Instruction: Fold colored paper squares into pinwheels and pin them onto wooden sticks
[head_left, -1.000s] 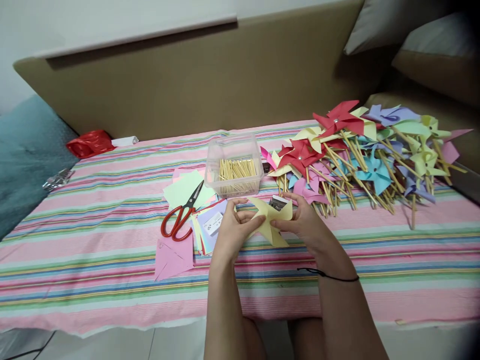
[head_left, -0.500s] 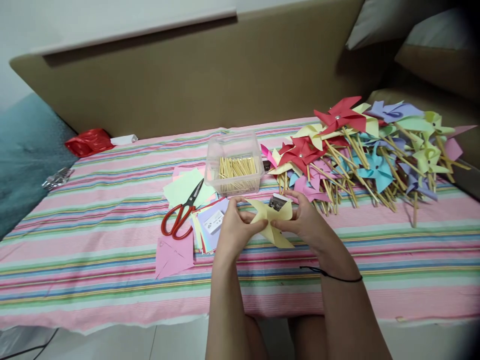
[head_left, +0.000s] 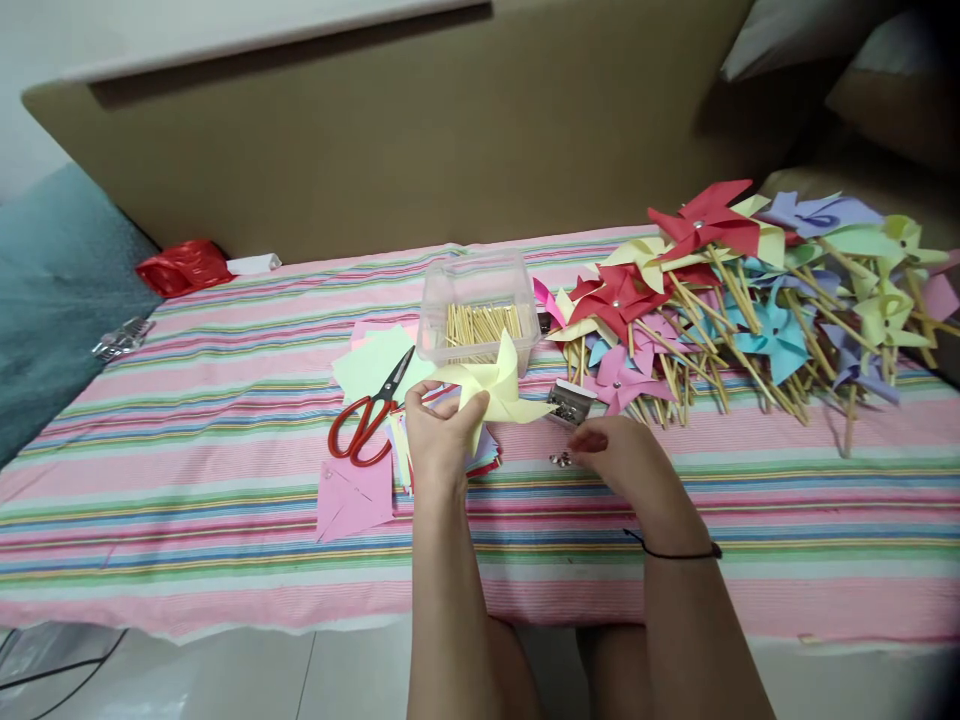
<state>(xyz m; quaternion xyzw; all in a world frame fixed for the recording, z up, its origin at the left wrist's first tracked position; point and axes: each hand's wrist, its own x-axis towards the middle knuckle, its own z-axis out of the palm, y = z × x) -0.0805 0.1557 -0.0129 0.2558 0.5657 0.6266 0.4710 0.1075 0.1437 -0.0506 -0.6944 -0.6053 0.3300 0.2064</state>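
My left hand [head_left: 439, 437] is closed on a folded yellow paper pinwheel head [head_left: 491, 390], held up above a stack of coloured paper squares [head_left: 420, 440]. My right hand [head_left: 615, 455] rests low on the striped cloth, fingers curled over a few small metal pins [head_left: 561, 459]. A small open box of pins [head_left: 569, 402] lies just beyond its fingertips. Behind the pinwheel stands a clear plastic tub of wooden sticks [head_left: 480, 320]. Red-handled scissors [head_left: 367, 418] lie left of my left hand.
A big heap of finished pinwheels on sticks [head_left: 742, 300] covers the right of the striped cloth [head_left: 187, 480]. A pink folded sheet [head_left: 352, 498] lies near the front. A red bag [head_left: 184, 265] sits far left. A brown padded backrest [head_left: 375, 140] runs behind.
My right hand has let go of the yellow pinwheel and dropped to the pins on the cloth. My left hand alone has lifted the pinwheel up and leftward.
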